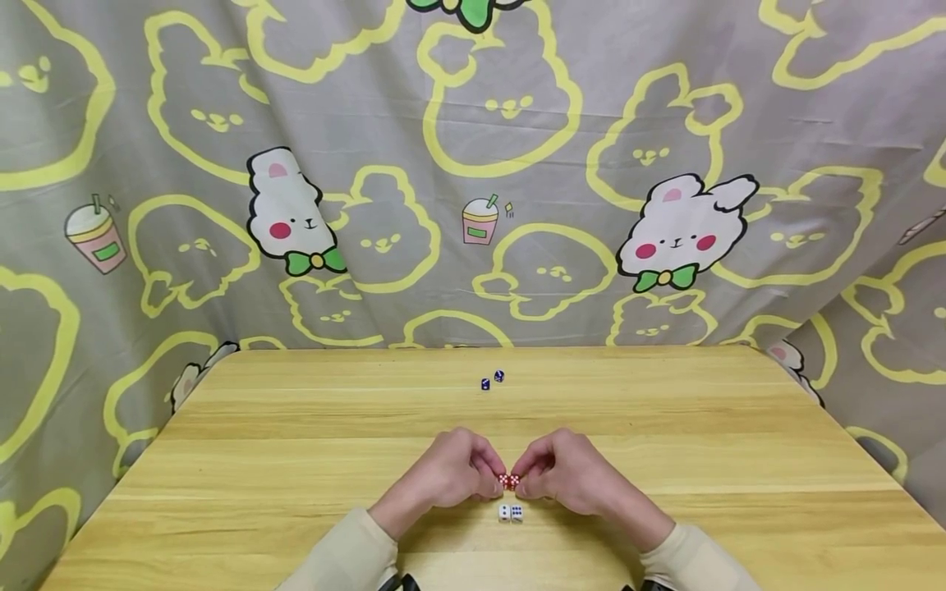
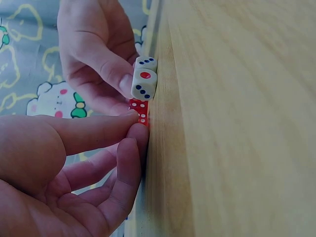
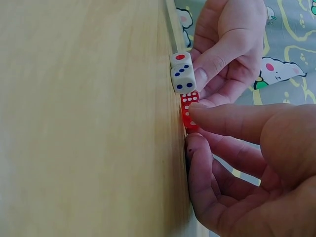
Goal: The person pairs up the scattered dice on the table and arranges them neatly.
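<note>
Two red dice with white pips stand side by side at the front middle of the table. My left hand [image 1: 452, 468] pinches the left red die [image 1: 504, 481] between thumb and fingertips. From the other side, my right hand [image 1: 572, 472] pinches the right red die [image 1: 515, 483] the same way. Both wrist views show the thumbs on the near faces of the red dice, with the fingertips partly covering them. Just nearer to me, a white die [image 1: 504, 513] sits close against another white die [image 1: 517, 513], both with dark blue pips and red single spots.
Farther back on the wooden table [image 1: 296, 419] lie two dark blue dice, one die [image 1: 485, 384] slightly nearer and left of the other die [image 1: 498, 376]. A grey curtain [image 1: 399, 107] with yellow cartoon outlines hangs behind the table's far edge and around its sides.
</note>
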A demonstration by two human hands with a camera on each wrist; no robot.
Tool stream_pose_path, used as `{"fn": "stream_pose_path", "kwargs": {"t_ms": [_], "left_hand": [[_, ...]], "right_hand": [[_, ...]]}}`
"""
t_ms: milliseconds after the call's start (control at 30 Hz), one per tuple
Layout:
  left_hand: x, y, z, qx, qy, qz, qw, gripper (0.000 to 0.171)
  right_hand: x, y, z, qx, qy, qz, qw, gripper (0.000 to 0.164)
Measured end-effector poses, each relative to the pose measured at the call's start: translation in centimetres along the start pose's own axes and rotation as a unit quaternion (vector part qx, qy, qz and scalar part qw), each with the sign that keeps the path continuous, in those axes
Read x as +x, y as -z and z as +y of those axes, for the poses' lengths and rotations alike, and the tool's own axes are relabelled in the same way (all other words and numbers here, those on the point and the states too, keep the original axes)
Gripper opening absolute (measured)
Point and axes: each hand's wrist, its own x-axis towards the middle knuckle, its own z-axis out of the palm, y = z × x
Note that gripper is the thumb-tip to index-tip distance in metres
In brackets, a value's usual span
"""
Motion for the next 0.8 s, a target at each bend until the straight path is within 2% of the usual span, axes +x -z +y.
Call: {"fn": "stream_pose_path", "kwargs": {"t_ms": [800], "left_hand": [[-0.05,0.37,0.02,0.004,0.001,0.003,1.0000,0.016]], "right_hand": [[0.05,0.03,0.13,0.005,-0.001,-0.006,1.000,0.014]]}}
